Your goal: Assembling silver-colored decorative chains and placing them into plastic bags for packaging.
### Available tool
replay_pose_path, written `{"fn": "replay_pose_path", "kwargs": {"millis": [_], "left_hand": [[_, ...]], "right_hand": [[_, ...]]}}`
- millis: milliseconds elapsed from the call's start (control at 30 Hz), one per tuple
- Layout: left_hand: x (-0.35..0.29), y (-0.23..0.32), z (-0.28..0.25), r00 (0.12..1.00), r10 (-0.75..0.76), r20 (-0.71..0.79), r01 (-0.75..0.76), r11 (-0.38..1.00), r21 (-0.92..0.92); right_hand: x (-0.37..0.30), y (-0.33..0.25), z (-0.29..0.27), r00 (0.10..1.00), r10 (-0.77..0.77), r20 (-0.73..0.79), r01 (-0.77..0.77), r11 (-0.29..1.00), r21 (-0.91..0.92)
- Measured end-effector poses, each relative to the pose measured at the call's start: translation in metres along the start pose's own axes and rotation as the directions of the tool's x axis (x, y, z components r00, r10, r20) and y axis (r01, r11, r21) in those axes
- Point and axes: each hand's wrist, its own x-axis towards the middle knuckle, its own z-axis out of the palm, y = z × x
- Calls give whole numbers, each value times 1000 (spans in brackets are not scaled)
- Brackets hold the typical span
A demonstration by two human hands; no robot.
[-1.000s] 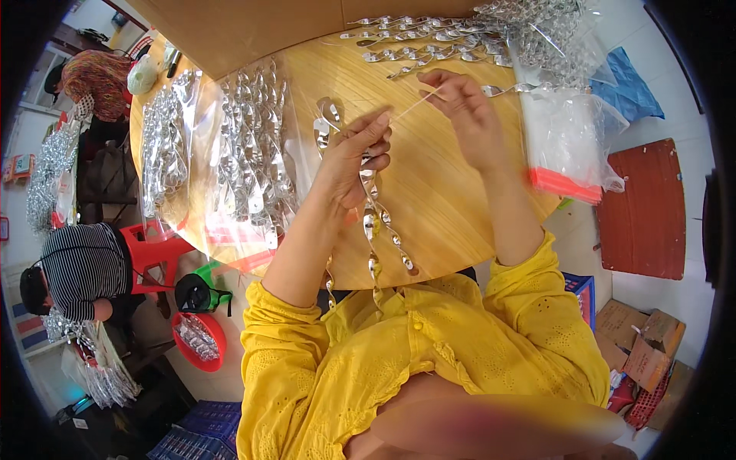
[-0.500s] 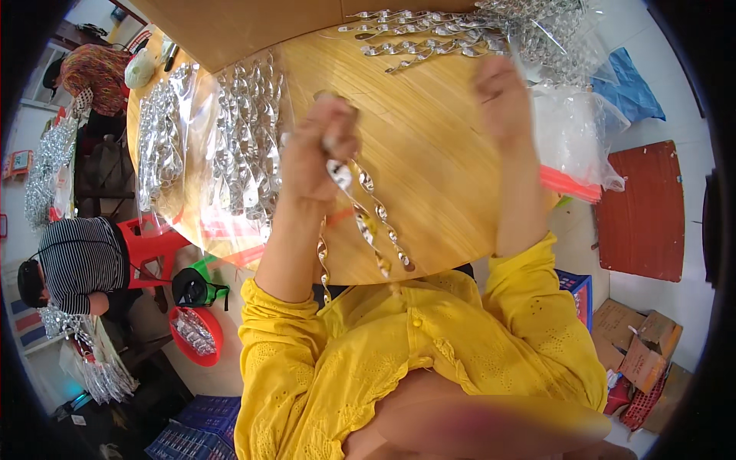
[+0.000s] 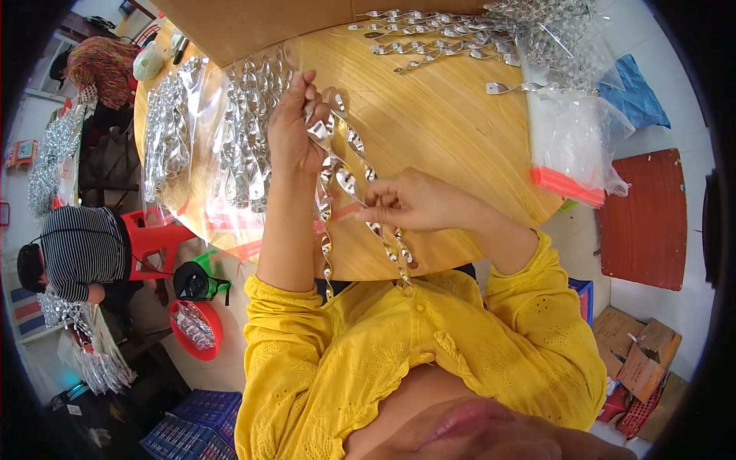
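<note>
Several twisted shiny silver strips (image 3: pixel 345 179) hang from my left hand (image 3: pixel 291 130), whose fingers are closed around their upper ends. The strips fan downward over the near part of the table toward my yellow top. My right hand (image 3: pixel 418 198) is at the middle of one of these strips, thumb and fingers pinching it. To the left of my left hand, clear plastic bags hold rows of similar twisted strips (image 3: pixel 247 146).
A round wooden table (image 3: pixel 452 138) carries a cardboard box (image 3: pixel 268 23) at the back, loose strips (image 3: pixel 445 50), clear bags (image 3: pixel 560 130) and a red-edged stack (image 3: pixel 567 186) at right. Two people (image 3: pixel 84 245) work at the left, near a red basin (image 3: pixel 195 330).
My right hand has come down and left from the far right side of the table to the hanging strips. My left hand has shifted slightly up and left, still holding them.
</note>
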Motion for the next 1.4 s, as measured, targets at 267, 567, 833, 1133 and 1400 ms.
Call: {"fn": "replay_pose_path", "kwargs": {"millis": [267,567,833,1133,1400], "left_hand": [[-9,-8,17,925,343,-167,-224,843,488],[-15,-24,10,856,177,486,-426,-293,856],[-17,-33,13,850,132,509,-426,-396,814],[-18,-31,16,846,185,500,-393,-417,820],[-19,-28,18,819,199,538,-429,-410,805]], "right_hand": [[27,27,10,983,181,35,-180,895,409],[8,37,-49,893,89,-441,-109,994,-21],[-44,128,-127,652,514,-557,-617,787,3],[-19,129,-111,660,439,-610,-656,731,-185],[-37,140,-118,691,391,-608,-490,872,4]]}}
